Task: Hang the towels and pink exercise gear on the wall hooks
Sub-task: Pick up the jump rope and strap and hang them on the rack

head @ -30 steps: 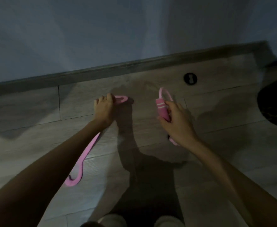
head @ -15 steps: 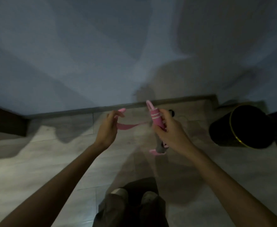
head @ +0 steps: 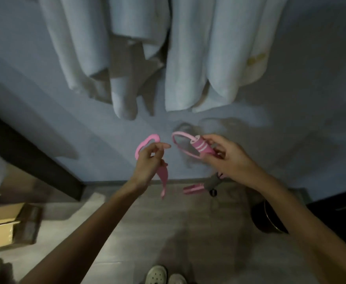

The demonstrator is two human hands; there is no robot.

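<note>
My left hand (head: 148,162) grips a flat pink resistance band (head: 146,143); its loop pokes up above my fingers and its tail hangs below my wrist. My right hand (head: 222,158) holds a pink exercise handle (head: 201,148) with white stripes and a thin pink loop. A second pink handle (head: 192,189) dangles lower, near the baseboard. Both hands are raised in front of the blue wall. White towels (head: 198,58) hang on the wall above them, with another white towel (head: 106,48) to the left. The hooks are out of view.
A black round bin (head: 268,219) with a gold rim stands on the floor at the right. A cardboard box (head: 2,226) lies at the left, below a dark furniture edge (head: 35,160). My shoes (head: 165,275) show at the bottom on the wooden floor.
Both hands have lifted the pink gear from the floor up to wall height. The view tilted up, and the hanging towels have come into sight.
</note>
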